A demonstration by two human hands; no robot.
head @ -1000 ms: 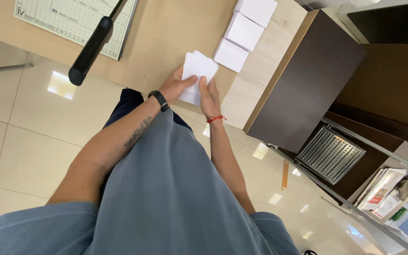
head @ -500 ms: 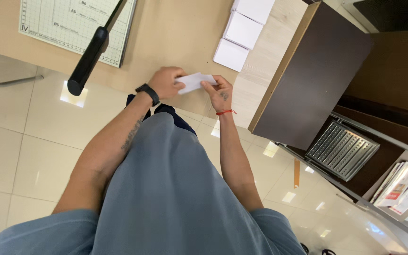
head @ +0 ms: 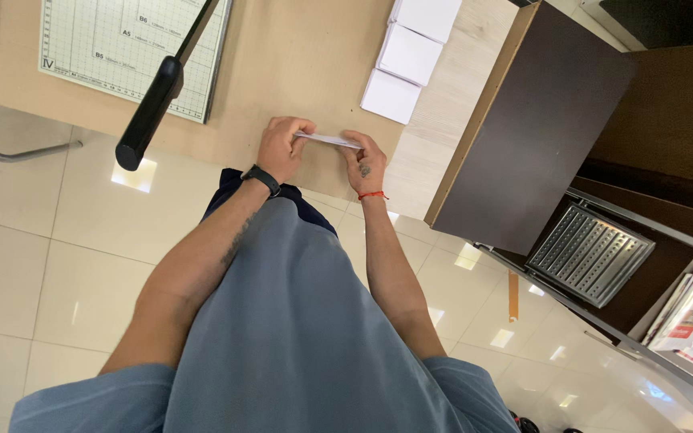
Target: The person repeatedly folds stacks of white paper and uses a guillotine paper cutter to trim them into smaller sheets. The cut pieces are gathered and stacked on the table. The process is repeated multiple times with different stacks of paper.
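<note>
A thin stack of white paper sheets [head: 329, 140] is seen edge-on, so that only a narrow pale strip shows. It is held level just above the tabletop's near edge, pinched at its left end by the left hand [head: 282, 148] and at its right end by the right hand [head: 365, 160].
</note>
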